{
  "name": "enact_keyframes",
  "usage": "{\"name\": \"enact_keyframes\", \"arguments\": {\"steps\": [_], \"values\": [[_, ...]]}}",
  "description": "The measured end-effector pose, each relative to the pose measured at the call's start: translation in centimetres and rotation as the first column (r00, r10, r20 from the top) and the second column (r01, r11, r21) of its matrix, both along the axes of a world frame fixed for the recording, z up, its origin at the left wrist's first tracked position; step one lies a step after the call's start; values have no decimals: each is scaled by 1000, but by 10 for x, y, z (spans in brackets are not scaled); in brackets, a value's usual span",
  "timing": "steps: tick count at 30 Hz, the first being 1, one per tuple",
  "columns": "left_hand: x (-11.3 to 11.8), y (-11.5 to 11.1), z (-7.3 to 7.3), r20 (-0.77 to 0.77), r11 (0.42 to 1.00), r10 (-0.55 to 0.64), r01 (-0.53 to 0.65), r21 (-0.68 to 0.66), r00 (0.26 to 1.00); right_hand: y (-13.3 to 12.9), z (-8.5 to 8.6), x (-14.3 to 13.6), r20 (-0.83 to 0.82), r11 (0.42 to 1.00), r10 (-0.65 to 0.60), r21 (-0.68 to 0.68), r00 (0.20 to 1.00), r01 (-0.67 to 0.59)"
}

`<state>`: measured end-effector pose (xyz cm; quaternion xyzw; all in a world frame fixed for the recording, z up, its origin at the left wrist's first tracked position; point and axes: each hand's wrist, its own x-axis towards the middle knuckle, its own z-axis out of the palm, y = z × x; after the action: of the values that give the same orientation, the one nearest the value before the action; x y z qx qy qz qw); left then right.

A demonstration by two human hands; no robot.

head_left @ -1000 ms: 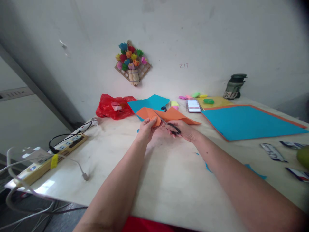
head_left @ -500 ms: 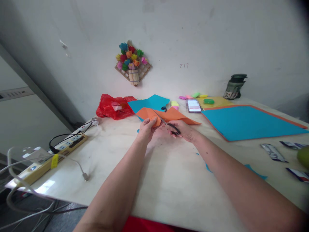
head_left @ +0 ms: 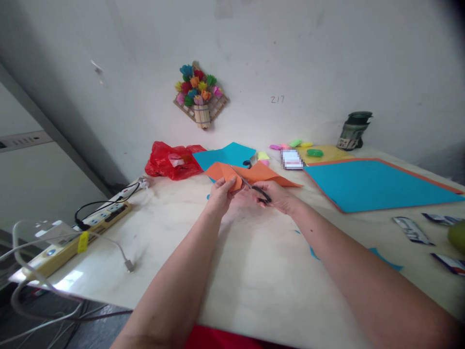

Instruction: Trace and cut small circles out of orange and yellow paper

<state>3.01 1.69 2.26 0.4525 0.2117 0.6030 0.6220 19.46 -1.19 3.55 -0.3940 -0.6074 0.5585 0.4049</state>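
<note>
My left hand pinches a sheet of orange paper above the table, its thumb lying on a curled flap. My right hand is wrapped round the black handles of a pair of scissors. The blades lie against the orange paper, pointing up and left, close to my left fingertips. Behind the paper, a blue sheet rests on the table. A second dark handle shows just beyond the orange paper, mostly hidden.
A red plastic bag sits at the back left, a power strip with cables at the left edge. To the right are a phone, large blue sheets, a bottle, several packets and blue scraps.
Almost nothing differs. Both hands, the scissors and the orange paper keep nearly the same place; the whole view has shifted very slightly.
</note>
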Motion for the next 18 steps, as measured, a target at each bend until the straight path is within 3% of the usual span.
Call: {"name": "enact_keyframes", "arguments": {"steps": [18], "values": [[-3, 0, 1, 16, 999, -3, 4, -38, 1000, 0, 0, 0, 1, 999, 15, 35, 1000, -15]]}}
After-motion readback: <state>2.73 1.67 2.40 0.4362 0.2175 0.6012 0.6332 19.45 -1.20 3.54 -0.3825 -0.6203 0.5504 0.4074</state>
